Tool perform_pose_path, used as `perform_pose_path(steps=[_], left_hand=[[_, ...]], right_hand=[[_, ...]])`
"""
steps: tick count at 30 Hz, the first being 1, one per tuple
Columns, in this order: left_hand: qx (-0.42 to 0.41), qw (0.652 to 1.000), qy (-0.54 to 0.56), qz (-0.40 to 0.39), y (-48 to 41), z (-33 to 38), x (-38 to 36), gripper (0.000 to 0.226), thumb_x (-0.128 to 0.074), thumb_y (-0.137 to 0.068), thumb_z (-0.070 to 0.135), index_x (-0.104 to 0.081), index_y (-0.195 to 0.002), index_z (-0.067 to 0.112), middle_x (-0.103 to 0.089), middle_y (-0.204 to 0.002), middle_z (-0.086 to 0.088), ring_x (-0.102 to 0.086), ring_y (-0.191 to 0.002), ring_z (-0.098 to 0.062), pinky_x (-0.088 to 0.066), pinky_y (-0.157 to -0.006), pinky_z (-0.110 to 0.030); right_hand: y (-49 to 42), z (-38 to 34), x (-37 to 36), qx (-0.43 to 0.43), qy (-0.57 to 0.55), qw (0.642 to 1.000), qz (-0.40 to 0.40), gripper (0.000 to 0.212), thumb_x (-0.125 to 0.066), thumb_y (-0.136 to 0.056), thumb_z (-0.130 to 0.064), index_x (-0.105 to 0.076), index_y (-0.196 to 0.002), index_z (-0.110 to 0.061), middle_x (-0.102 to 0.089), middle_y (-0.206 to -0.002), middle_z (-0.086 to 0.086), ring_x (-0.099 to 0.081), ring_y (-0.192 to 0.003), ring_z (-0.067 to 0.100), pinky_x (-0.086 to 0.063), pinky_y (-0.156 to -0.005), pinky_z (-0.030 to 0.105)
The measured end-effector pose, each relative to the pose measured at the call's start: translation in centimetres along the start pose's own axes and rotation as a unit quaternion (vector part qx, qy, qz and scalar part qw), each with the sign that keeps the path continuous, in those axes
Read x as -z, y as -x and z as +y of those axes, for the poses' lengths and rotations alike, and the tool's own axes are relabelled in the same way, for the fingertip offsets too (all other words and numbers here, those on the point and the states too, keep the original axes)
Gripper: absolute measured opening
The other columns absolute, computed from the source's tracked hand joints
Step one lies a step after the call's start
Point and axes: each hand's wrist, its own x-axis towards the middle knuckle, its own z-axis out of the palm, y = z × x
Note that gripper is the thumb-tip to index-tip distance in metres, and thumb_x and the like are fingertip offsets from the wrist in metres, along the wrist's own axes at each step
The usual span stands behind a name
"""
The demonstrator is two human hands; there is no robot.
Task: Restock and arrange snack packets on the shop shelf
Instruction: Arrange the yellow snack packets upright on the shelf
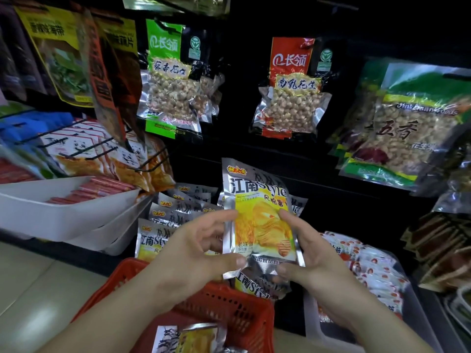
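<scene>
Grips: left grip (193, 250) and right grip (313, 253) both pinching potato-chip packet (257, 220) by its edges.
Location: hovering upright over red basket (229, 309), before matching packet row (153, 238).
Advice: keeping label outward, slotting squarely into row.

A silver foil snack packet (257, 215) with a yellow centre and black lettering is seen in the middle. A red lattice-patterned plastic basket (237, 309) is shown near. Far off, a green-topped clear peanut bag (168, 80) is seen left of a red-topped clear peanut bag (290, 87). At left, white panda-printed packets (84, 146) are seen.
</scene>
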Motion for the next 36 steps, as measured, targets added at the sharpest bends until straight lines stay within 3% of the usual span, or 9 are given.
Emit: perform_pose_path(steps=[4, 10, 15, 20, 22, 28, 31, 34, 36], left_hand=[[-0.019, 0.999, 0.006, 0.043, -0.3, -0.2, -0.5, 0.069, -0.089, -0.079, 0.012, -0.063, -0.132, 0.046, -0.068, -0.125, 0.017, -0.071, -0.085, -0.008, -0.06, -0.078, -0.028], [-0.081, 0.995, -0.052, 0.015, 0.5, -1.3, -2.8, 0.053, -0.073, -0.088, 0.001, -0.069, -0.119, 0.044, -0.069, -0.089, 0.006, -0.053, -0.055, -0.009, -0.042, -0.051, -0.024], [-0.196, 0.961, -0.172, -0.095, 2.0, -1.7, -5.9, 0.036, -0.065, -0.092, 0.009, -0.072, -0.119, 0.031, -0.07, -0.119, 0.018, -0.063, -0.115, -0.003, -0.051, -0.1, -0.025], [-0.176, 0.977, -0.096, 0.074, 0.7, -1.7, -5.1, 0.022, -0.075, -0.089, 0.01, -0.072, -0.1, 0.029, -0.064, -0.107, 0.013, -0.066, -0.089, -0.009, -0.054, -0.074, -0.027], [-0.122, 0.974, -0.09, 0.169, -0.3, -1.6, -3.4, 0.032, -0.081, -0.087, 0.021, -0.068, -0.11, 0.039, -0.057, -0.116, 0.02, -0.062, -0.099, 0.0, -0.054, -0.08, -0.021], [0.019, 0.988, 0.106, 0.108, -1.0, -1.2, -1.5, 0.057, -0.09, -0.078, 0.026, -0.067, -0.122, 0.054, -0.058, -0.137, 0.028, -0.051, -0.133, -0.003, -0.042, -0.114, -0.033], [-0.004, 0.988, 0.102, 0.116, -1.1, -1.2, -1.5, 0.057, -0.089, -0.08, 0.023, -0.067, -0.127, 0.047, -0.067, -0.124, 0.028, -0.056, -0.127, 0.002, -0.046, -0.11, -0.031], [-0.002, 0.992, 0.106, 0.065, -0.5, -0.7, -1.5, 0.062, -0.083, -0.086, 0.015, -0.059, -0.134, 0.048, -0.074, -0.102, 0.03, -0.071, -0.09, 0.008, -0.057, -0.072, -0.014], [0.017, 0.999, 0.049, -0.002, 0.0, -0.9, -1.6, 0.065, -0.086, -0.083, 0.024, -0.058, -0.134, 0.052, -0.071, -0.116, 0.019, -0.073, -0.095, 0.0, -0.056, -0.07, -0.013]], right_hand=[[-0.1, 0.6, -0.4, 0.002, 0.054, 0.997, 0.046, 0.089, -0.083, -0.085, -0.003, -0.048, -0.141, -0.063, -0.052, -0.146, -0.016, -0.073, -0.107, 0.011, -0.064, -0.083, 0.043], [0.5, -0.5, -2.7, 0.06, -0.008, 0.998, 0.02, 0.057, -0.073, -0.087, -0.044, -0.053, -0.135, -0.066, -0.045, -0.151, -0.035, -0.051, -0.134, -0.007, -0.052, -0.108, 0.036], [-0.1, 0.3, -3.0, 0.001, -0.1, 0.993, 0.067, 0.046, -0.069, -0.097, -0.018, -0.068, -0.123, -0.056, -0.063, -0.137, -0.01, -0.066, -0.113, 0.005, -0.06, -0.084, 0.024], [-0.6, 0.4, -2.1, 0.005, -0.083, 0.993, 0.081, 0.067, -0.057, -0.101, 0.007, -0.064, -0.129, -0.053, -0.046, -0.148, -0.03, -0.065, -0.109, -0.007, -0.06, -0.078, 0.02], [-0.5, 0.3, -1.8, 0.01, -0.072, 0.996, 0.055, 0.074, -0.056, -0.099, 0.012, -0.061, -0.132, -0.055, -0.042, -0.149, -0.031, -0.065, -0.108, -0.009, -0.058, -0.074, 0.019], [-0.2, 0.5, -1.7, -0.006, -0.074, 0.997, -0.026, 0.07, -0.062, -0.095, 0.01, -0.067, -0.129, -0.051, -0.051, -0.147, -0.029, -0.057, -0.114, -0.018, -0.055, -0.084, 0.016], [-0.2, 0.5, -1.9, -0.012, -0.092, 0.995, -0.028, 0.062, -0.073, -0.091, -0.002, -0.065, -0.132, -0.047, -0.053, -0.142, -0.031, -0.063, -0.115, -0.009, -0.058, -0.084, 0.019], [-0.8, 1.2, -1.7, -0.014, -0.07, 0.996, 0.06, 0.058, -0.074, -0.09, -0.005, -0.066, -0.13, -0.046, -0.053, -0.15, -0.015, -0.069, -0.118, 0.017, -0.06, -0.096, 0.039], [-1.2, 1.2, -1.5, -0.013, -0.083, 0.99, 0.112, 0.05, -0.073, -0.092, -0.007, -0.066, -0.13, -0.039, -0.06, -0.143, -0.004, -0.076, -0.102, 0.017, -0.061, -0.085, 0.029]])
